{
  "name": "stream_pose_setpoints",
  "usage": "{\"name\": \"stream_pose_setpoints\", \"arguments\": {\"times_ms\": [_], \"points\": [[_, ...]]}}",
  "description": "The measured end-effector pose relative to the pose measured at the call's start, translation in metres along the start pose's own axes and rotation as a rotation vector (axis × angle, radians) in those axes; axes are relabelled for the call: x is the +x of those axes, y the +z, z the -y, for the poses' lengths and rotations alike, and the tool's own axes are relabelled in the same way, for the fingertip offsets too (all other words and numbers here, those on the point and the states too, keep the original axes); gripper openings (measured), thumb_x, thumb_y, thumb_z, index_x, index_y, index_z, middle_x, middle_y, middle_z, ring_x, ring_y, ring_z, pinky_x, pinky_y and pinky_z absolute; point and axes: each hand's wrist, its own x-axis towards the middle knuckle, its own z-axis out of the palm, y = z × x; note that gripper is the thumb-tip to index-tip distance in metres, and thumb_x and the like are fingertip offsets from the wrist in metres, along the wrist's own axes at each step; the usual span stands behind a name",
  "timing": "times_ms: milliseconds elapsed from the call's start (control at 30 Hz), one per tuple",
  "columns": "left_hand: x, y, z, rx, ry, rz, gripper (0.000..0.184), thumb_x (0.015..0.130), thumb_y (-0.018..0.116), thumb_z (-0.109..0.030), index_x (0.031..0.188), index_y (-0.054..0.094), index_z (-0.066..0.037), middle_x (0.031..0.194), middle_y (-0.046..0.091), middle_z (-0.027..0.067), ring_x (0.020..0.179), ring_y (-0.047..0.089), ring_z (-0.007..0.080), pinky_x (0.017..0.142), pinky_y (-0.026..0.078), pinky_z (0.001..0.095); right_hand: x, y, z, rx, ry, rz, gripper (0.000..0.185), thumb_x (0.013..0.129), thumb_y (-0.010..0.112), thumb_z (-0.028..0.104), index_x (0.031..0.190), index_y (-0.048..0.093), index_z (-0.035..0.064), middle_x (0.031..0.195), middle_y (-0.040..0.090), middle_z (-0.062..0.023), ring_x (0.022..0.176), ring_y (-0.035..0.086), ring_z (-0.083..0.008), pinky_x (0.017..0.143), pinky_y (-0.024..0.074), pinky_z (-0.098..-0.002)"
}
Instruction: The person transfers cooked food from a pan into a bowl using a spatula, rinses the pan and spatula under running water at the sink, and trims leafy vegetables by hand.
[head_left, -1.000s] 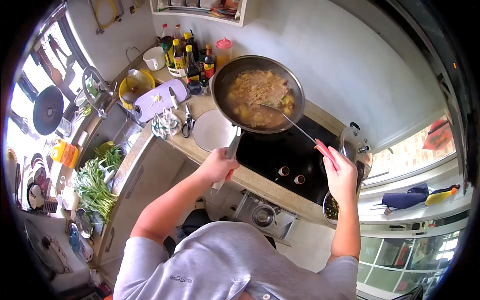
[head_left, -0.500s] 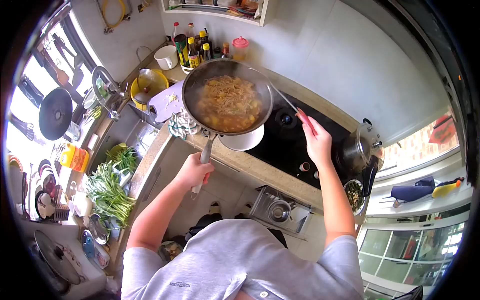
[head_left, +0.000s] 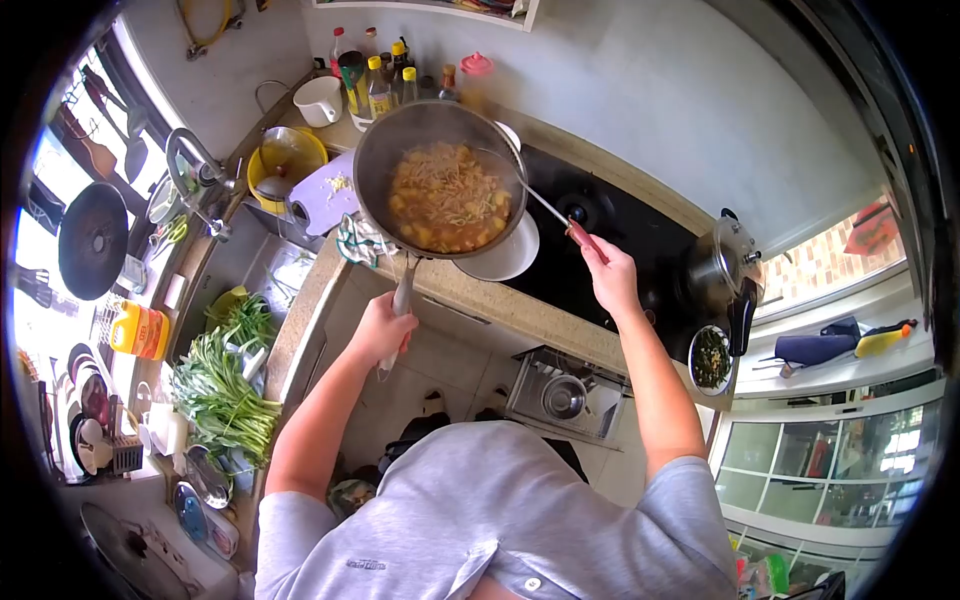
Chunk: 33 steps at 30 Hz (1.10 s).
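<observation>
My left hand (head_left: 381, 328) is wrapped round the grey handle (head_left: 404, 292) of a large dark pan (head_left: 372, 190). Noodle-like strands and yellow chunks in brown sauce (head_left: 450, 196) fill the pan, which is held up over the counter. In my right hand (head_left: 612, 275) is the red handle of a metal utensil (head_left: 545, 204); its far end reaches the pan's right rim, and its tip is hidden. Below and to the right of the pan, partly covered by it, a white bowl (head_left: 512, 252) rests on the counter beside the black stovetop (head_left: 565, 262).
A purple cutting board (head_left: 322, 200), a cloth (head_left: 360, 240) and a yellow basin (head_left: 318, 152) lie left of the pan. Bottles (head_left: 380, 92) stand behind it. Leafy greens (head_left: 225, 385) are by the sink. A pressure cooker (head_left: 715, 270) and a dish of chopped greens (head_left: 711, 358) are at right.
The pan has moved left, off the stovetop and over the counter by the white bowl. My left hand went with it. My right hand and the utensil have also shifted left.
</observation>
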Motion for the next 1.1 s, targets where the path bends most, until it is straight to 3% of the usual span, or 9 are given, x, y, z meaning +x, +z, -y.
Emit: {"name": "stream_pose_setpoints", "arguments": {"times_ms": [167,267,467,533,767,1033,1067,1100], "points": [[0.007,0.0,0.01,0.029,0.015,-0.024,0.012,0.08,0.061,-0.005,0.084,0.05,-0.001,0.06,0.055,0.0057,0.045,0.054,0.0139,0.042,0.044,0.0302,-0.017,0.003,-0.011,0.007,0.042,0.01,0.03,0.096,0.065,0.016,0.119,0.066,-0.0029,0.099,0.072,-0.0058,0.089,0.063,-0.0098,0.082,0.0489,-0.0252],[0.008,0.001,0.013,0.025,0.034,-0.044,0.013,0.08,0.062,-0.005,0.084,0.05,0.0,0.059,0.055,0.0059,0.044,0.054,0.0138,0.041,0.043,0.0299,-0.027,0.004,-0.014,0.007,0.0,-0.019,0.029,0.096,0.064,0.018,0.119,0.067,0.0011,0.1,0.073,-0.0122,0.089,0.067,-0.0133,0.082,0.0503,-0.0267],[0.013,0.003,0.022,0.092,0.054,-0.078,0.013,0.081,0.061,-0.006,0.084,0.051,0.0,0.06,0.056,0.0053,0.045,0.054,0.0132,0.042,0.044,0.0295,-0.044,0.009,-0.013,-0.003,0.036,-0.052,0.03,0.097,0.063,0.018,0.121,0.066,0.0007,0.103,0.073,-0.0108,0.092,0.066,-0.0126,0.084,0.0502,-0.0268],[0.016,0.004,0.025,0.112,0.059,-0.088,0.012,0.081,0.061,-0.006,0.084,0.051,-0.001,0.061,0.056,0.005,0.045,0.054,0.0131,0.042,0.045,0.0295,-0.049,0.009,-0.007,0.01,0.055,-0.055,0.033,0.096,0.066,0.017,0.121,0.064,-0.0039,0.1,0.071,-0.006,0.089,0.062,-0.0094,0.082,0.0491,-0.0249],[0.017,0.006,0.029,0.183,0.092,-0.148,0.011,0.08,0.06,-0.01,0.082,0.054,-0.001,0.06,0.058,0.0071,0.047,0.059,0.0164,0.043,0.048,0.0319,-0.067,0.012,-0.003,0.019,0.033,-0.089,0.033,0.096,0.065,0.016,0.123,0.063,-0.0044,0.101,0.071,-0.0071,0.09,0.062,-0.0096,0.084,0.0491,-0.0248],[0.022,0.008,0.036,0.169,0.109,-0.145,0.009,0.082,0.06,-0.008,0.083,0.052,-0.003,0.06,0.056,0.0044,0.046,0.055,0.0126,0.043,0.045,0.0292,-0.092,0.016,-0.004,-0.114,-0.002,-0.135,0.035,0.096,0.066,0.015,0.124,0.062,-0.0051,0.108,0.072,-0.0138,0.094,0.066,-0.0137,0.084,0.0507,-0.0277],[0.024,0.008,0.04,0.166,0.119,-0.157,0.011,0.081,0.06,-0.009,0.083,0.053,-0.001,0.061,0.058,0.0064,0.047,0.058,0.0154,0.045,0.046,0.0314,-0.095,0.016,-0.002,-0.116,0.0,-0.136,0.035,0.096,0.066,0.015,0.124,0.062,-0.0051,0.108,0.072,-0.0138,0.094,0.066,-0.0137,0.084,0.0507,-0.0277],[0.025,0.008,0.041,0.162,0.129,-0.169,0.012,0.08,0.061,-0.01,0.083,0.054,0.0,0.061,0.06,0.0083,0.048,0.061,0.0181,0.046,0.048,0.0335,-0.097,0.017,-0.001,-0.139,-0.054,-0.157,0.033,0.094,0.067,0.015,0.121,0.063,-0.0047,0.104,0.072,-0.0168,0.091,0.068,-0.02,0.081,0.0521,-0.0301]]}}
